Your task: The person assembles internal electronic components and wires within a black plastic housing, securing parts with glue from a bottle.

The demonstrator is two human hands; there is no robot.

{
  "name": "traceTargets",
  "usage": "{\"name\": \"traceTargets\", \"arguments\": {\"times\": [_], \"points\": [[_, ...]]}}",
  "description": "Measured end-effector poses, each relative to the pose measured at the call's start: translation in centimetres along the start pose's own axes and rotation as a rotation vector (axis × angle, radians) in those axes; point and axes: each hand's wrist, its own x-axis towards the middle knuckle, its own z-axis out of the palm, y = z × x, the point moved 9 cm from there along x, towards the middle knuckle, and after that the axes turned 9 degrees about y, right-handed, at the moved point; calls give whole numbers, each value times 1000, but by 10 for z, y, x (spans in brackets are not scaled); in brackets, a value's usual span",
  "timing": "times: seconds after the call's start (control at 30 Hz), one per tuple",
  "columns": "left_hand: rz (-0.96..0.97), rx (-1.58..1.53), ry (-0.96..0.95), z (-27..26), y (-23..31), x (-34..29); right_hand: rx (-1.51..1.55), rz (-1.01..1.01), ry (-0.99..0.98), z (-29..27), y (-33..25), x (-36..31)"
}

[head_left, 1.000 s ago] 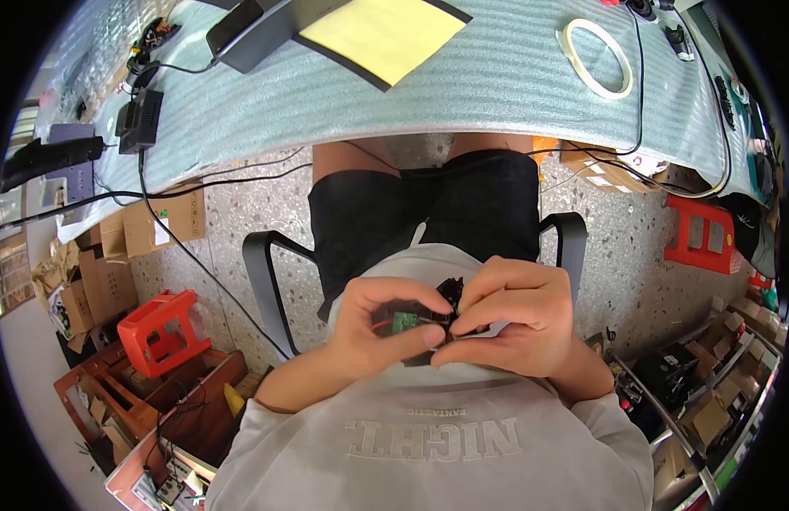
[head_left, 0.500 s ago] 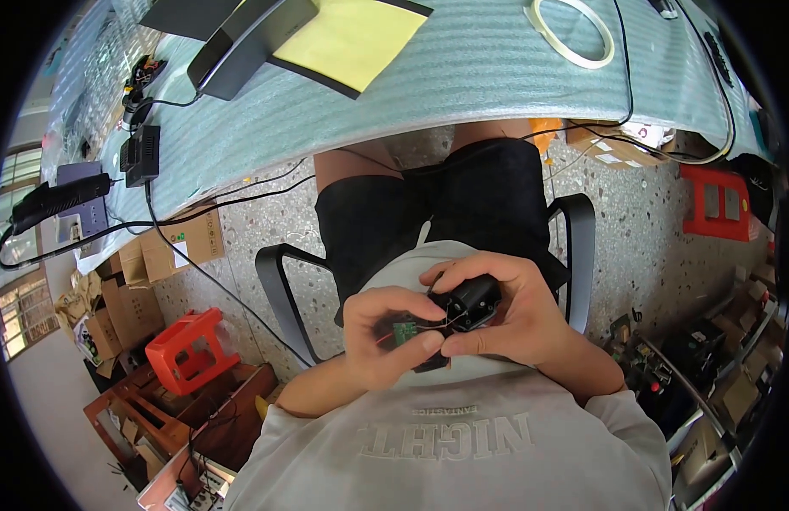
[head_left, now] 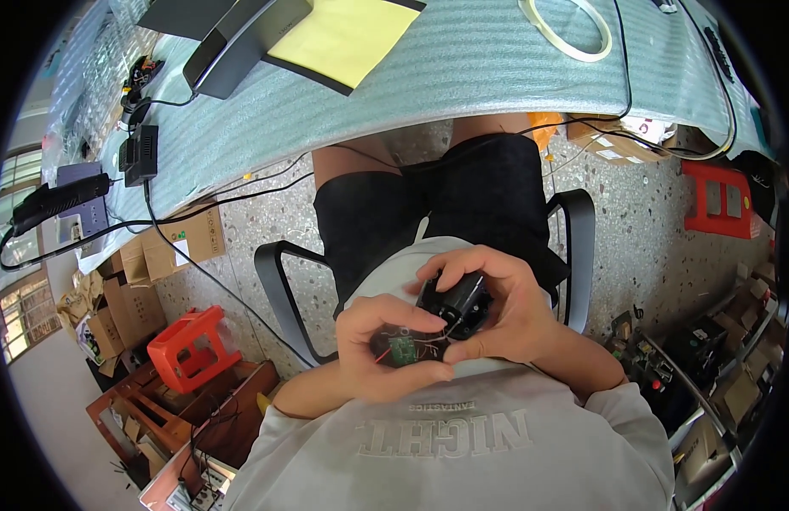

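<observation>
Close to my belly, my right hand (head_left: 518, 311) is wrapped round a black plastic housing (head_left: 463, 300) with a rounded, glossy part on top. My left hand (head_left: 369, 345) curves round a dark casing with a small green circuit board (head_left: 403, 349) in it, index finger above and thumb below. Thin wires, one of them red, run at the board and toward the black housing. The left index fingertip reaches the housing's near edge, where the wires lie. My fingers and palms hide the undersides of both pieces.
Ahead is a table (head_left: 394, 94) covered with pale foam sheet, bearing a yellow pad (head_left: 348, 43), a roll of tape (head_left: 601, 47) and a black adapter (head_left: 140, 156). Cables hang off its edge. Chair armrests (head_left: 279, 281) flank me; red stools (head_left: 192, 349) and cardboard boxes (head_left: 190, 240) stand around.
The left index finger has moved down and right onto the wires by the black housing. The circuit board sits slightly lower and shows more fully. The right hand has shifted slightly left.
</observation>
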Motion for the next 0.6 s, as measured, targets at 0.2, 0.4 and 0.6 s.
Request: {"name": "traceTargets", "arguments": {"times": [0.2,0.4,0.6], "points": [[-319,-436,100,-2,-34,0,351,122,35,-2,-2,-1],[-81,89,140,-12,-23,10,-296,-150,21,-6,-20,4],[-319,-274,338,-28,-62,11,-1073,-635,545,-24,-56,-1]]}}
